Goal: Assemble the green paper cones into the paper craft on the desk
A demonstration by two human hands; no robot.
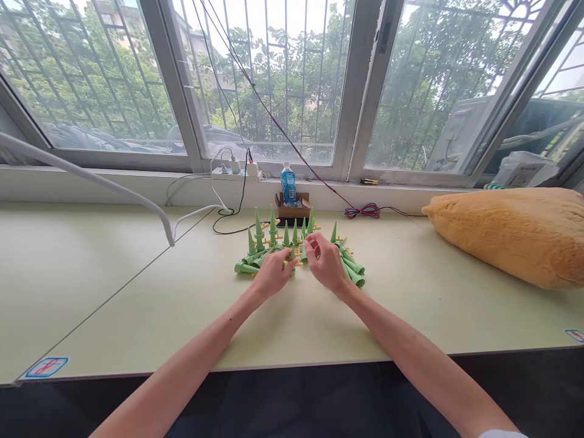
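A cluster of green plastic plant watering spikes (272, 224) with small yellow valves is spread across the middle of the table. Several stand point up, while others (351, 266) lie on their sides at the left and right of the group. My left hand (275, 272) is closed around one upright green spike (292, 254) at the front, its tip showing between thumb and fingers. To the right of it, my right hand (325, 263) has thumb and fingertips pinched together, close to the standing spikes. Its fingers hide whatever may be between them.
Behind the spikes, a blue-labelled bottle (288, 184) stands in a small cardboard box (293, 207). A bundled cable (362, 210) lies to its right, and a power strip (232, 171) sits by the window. An orange plush cushion (506, 234) occupies the right side; a white curved tube (114, 188) crosses the left.
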